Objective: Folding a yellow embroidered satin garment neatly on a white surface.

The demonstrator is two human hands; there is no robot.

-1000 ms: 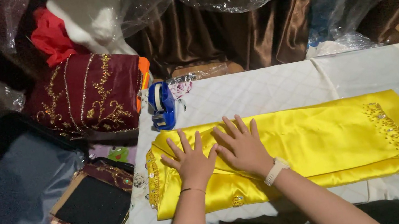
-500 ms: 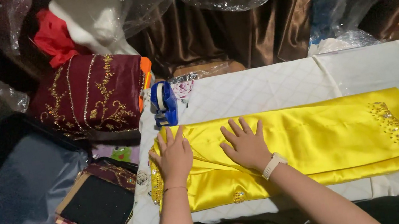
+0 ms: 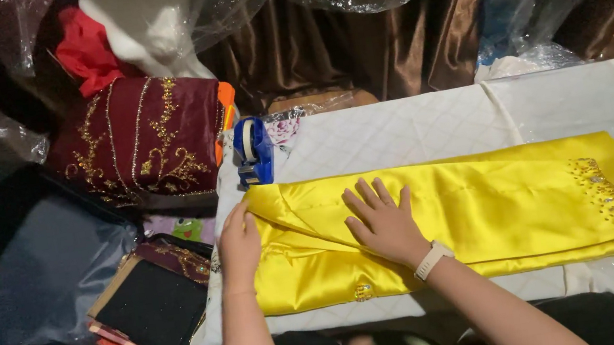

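Observation:
A folded yellow satin garment (image 3: 504,209) with beaded trim at its right end lies on a white quilted pad (image 3: 397,132). My left hand (image 3: 239,242) grips the garment's left edge, where a corner is folded over. My right hand (image 3: 382,222), with a pale wristband, presses flat on the cloth a little to the right of it, fingers spread.
A blue tape dispenser (image 3: 252,150) stands at the pad's far left corner. A maroon gold-embroidered bundle (image 3: 142,139) lies left of it, with red and white cloth behind. Dark packets (image 3: 153,302) and plastic bags crowd the left; brown curtain and clear plastic hang behind.
My left hand slid left from the top of the cloth to its left edge and took hold of it. The right hand stayed flat on the cloth.

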